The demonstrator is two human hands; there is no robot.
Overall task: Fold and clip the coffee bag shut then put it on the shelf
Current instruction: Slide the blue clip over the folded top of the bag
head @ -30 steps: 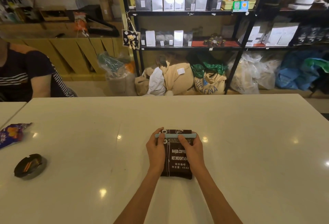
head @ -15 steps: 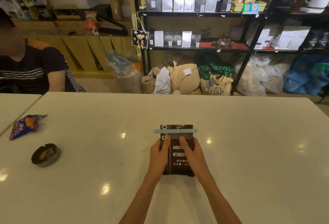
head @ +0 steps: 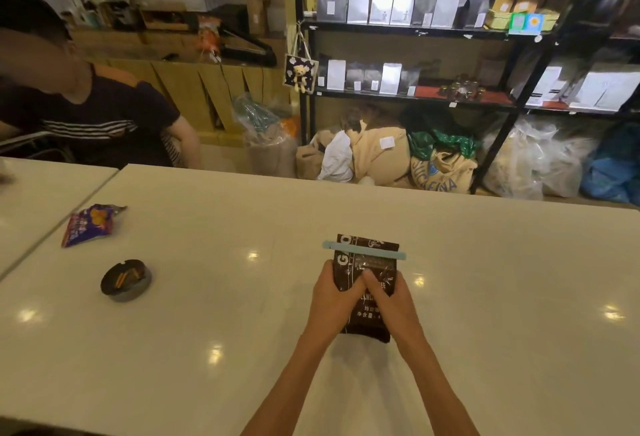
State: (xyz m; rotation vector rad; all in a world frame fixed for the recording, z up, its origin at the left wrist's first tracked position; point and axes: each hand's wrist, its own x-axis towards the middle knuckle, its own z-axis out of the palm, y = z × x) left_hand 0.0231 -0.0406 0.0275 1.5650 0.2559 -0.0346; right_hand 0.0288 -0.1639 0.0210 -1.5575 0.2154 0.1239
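Note:
A dark brown coffee bag (head: 372, 262) with white lettering lies on the white table (head: 242, 331), its top folded over. A light blue clip (head: 363, 250) is clamped across the folded top. My left hand (head: 334, 293) grips the bag's left side and my right hand (head: 389, 297) grips its right side, thumbs meeting on its front. The bag looks tilted up slightly at the far end. A black shelf (head: 415, 30) with rows of silver and dark bags stands beyond the table.
A dark ashtray (head: 126, 279) and a purple snack packet (head: 90, 224) lie on the table to the left. A person in a dark striped shirt (head: 97, 116) sits at the far left. Burlap sacks (head: 381, 155) and plastic bags fill the floor under the shelf.
Both hands slid from the clip down to the bag's sides and closed around it. The head view swung right and slightly up, showing more of the seated person.

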